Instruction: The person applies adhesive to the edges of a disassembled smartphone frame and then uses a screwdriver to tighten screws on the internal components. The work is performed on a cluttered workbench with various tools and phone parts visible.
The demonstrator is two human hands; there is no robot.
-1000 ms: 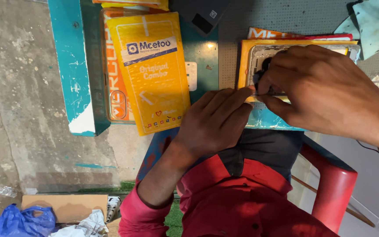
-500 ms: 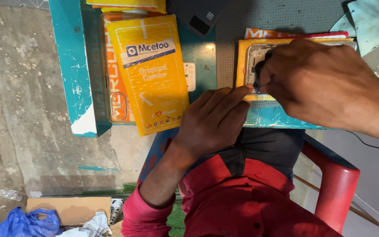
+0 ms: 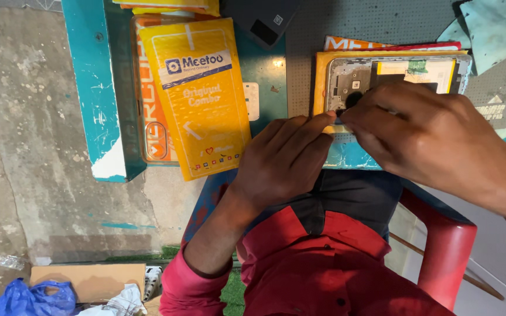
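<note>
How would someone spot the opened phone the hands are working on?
Start at the teal table, then go to its right side. On a yellow packet lies the opened phone, under the right hand. Unlike the sealed packets nearby, its bare grey insides show.

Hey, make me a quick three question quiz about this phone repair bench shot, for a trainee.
1. True or false: the opened phone lies with its inner parts facing up.
2. Which thing lies to the left of the phone on the teal table? A) a yellow packet B) a red mug C) a green bottle
3. Where do the left hand and the right hand meet?

Key:
1. True; the circuit parts and battery show.
2. A, the yellow packet.
3. At the phone's near edge, at its left end, where the fingers of both hands come together.
</note>
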